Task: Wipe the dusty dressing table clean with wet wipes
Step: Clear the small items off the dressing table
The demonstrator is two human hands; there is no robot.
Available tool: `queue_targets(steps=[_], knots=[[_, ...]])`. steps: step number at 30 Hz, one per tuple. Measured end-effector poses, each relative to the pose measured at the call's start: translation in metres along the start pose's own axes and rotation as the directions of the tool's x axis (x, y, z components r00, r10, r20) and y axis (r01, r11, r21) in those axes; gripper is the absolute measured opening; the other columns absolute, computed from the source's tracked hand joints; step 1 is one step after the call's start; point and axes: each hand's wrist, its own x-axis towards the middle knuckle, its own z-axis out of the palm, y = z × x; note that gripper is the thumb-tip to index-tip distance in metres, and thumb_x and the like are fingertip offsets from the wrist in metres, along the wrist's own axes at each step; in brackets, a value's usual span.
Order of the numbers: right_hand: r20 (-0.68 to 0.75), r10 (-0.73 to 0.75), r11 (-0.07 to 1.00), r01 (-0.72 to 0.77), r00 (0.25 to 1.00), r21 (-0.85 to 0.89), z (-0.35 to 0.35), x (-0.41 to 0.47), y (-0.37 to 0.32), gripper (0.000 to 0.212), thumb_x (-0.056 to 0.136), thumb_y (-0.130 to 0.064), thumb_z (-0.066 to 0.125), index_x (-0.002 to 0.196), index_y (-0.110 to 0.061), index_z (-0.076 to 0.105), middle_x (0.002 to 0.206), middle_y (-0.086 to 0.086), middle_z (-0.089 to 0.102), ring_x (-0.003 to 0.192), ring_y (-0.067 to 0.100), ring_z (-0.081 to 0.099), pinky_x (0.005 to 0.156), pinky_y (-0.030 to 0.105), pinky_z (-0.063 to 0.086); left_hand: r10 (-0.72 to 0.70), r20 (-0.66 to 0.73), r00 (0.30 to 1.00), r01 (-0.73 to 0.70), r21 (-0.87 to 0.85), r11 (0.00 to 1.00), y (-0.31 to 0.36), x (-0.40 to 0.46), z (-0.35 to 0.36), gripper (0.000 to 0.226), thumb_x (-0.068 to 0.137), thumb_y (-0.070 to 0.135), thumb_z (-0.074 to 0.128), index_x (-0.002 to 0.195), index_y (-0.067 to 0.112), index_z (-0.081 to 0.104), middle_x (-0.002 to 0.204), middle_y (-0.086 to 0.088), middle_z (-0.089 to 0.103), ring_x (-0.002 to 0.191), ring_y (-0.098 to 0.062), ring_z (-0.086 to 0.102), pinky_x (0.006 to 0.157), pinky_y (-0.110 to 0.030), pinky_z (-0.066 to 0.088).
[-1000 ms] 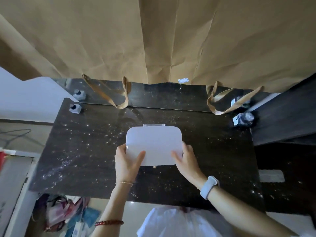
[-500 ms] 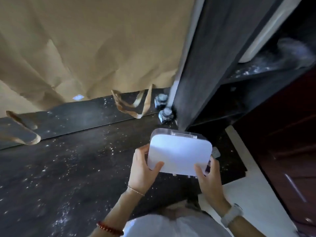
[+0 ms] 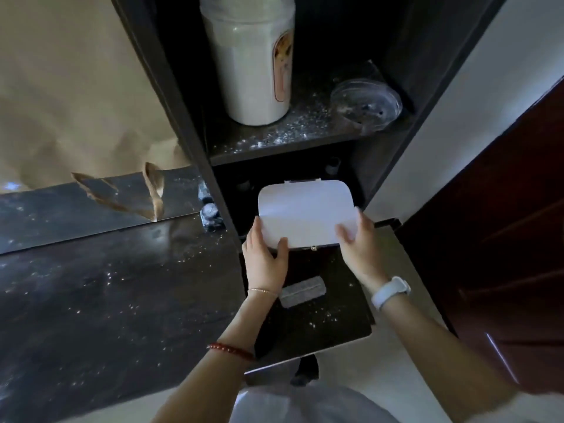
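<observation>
both hands, left hand (image 3: pixel 265 260) and right hand (image 3: pixel 357 239), clasp the white wipes box (image 3: pixel 305 215) by its near corners at the lower shelf opening; rigid, smooth, probably light, so edge grips suit it.

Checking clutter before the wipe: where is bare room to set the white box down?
Both hands hold the box. The dusty tabletop left of the cabinet wall is bare. The upper shelf is crowded by the canister and clear lid.

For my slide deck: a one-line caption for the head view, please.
Both hands, left and right, hold a white box at the lower shelf opening beside the dusty dressing table.
</observation>
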Motion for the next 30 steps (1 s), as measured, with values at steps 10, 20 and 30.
queue_targets(steps=[10,20,30], knots=[[0.087,-0.056,0.998,0.059,0.995,-0.022,0.014,0.045,-0.007,0.063,0.094,-0.025,0.049,0.144,-0.005,0.017,0.144,0.020,0.028,0.126,0.032,0.039,0.096,0.028,0.036,-0.114,-0.029,0.993,0.115,0.042,0.992,0.000,0.048,0.019,0.065,0.089,0.029,0.055,0.142,0.010,0.022,0.136,-0.019,0.042,0.120,-0.039,0.043,0.102,-0.050,0.037],[-0.158,-0.285,0.958,0.286,0.946,-0.013,0.031,-0.008,0.020,0.050,0.090,-0.014,0.054,0.134,0.000,0.036,0.135,0.022,0.040,0.128,0.025,0.038,0.103,0.012,0.028,0.030,-0.115,0.993,-0.009,0.175,0.984,-0.018,-0.003,0.012,0.053,0.087,0.020,0.055,0.136,0.007,0.036,0.139,-0.014,0.040,0.130,-0.030,0.036,0.106,-0.036,0.029],[0.708,0.077,0.723,0.450,0.702,-0.525,0.114,-0.046,0.128,0.064,0.089,-0.020,0.049,0.145,-0.017,0.018,0.152,0.007,0.018,0.138,0.031,0.018,0.110,0.049,0.022,-0.284,0.029,0.958,0.182,0.705,0.686,-0.119,-0.072,-0.019,0.058,0.093,0.040,0.035,0.145,0.024,0.013,0.156,-0.004,0.005,0.142,-0.027,0.000,0.113,-0.049,0.007]])
